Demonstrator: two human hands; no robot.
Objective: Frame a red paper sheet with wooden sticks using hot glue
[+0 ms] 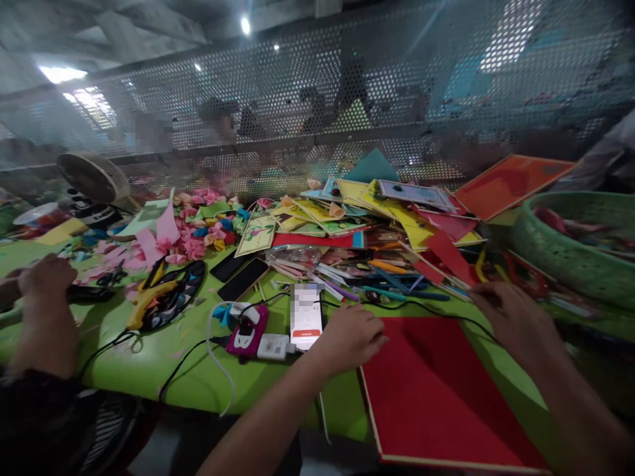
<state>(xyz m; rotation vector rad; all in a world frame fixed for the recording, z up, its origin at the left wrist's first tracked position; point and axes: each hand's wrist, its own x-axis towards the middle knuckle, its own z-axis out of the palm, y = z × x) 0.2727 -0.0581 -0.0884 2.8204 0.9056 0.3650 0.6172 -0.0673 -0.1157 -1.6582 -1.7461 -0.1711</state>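
A red board (436,390) with pale edges lies at the front of the green table. My left hand (350,337) hovers by its upper left corner, fingers curled together; whether they hold anything is hidden. Right of the board, my right hand (510,314) reaches toward a red paper strip (449,256) at the pile's edge, its fingertips near the strip's lower end. Whether it grips the strip is unclear. A lit phone (305,324) lies left of my left hand, beside a magenta power socket (248,334) with a white charger (272,346).
Pens and cards (347,205) are heaped behind the board. A green basket (585,244) stands at the right. Another person's hand (47,277) is at the left, near a yellow glue gun (151,301). Black cables cross the table (129,370).
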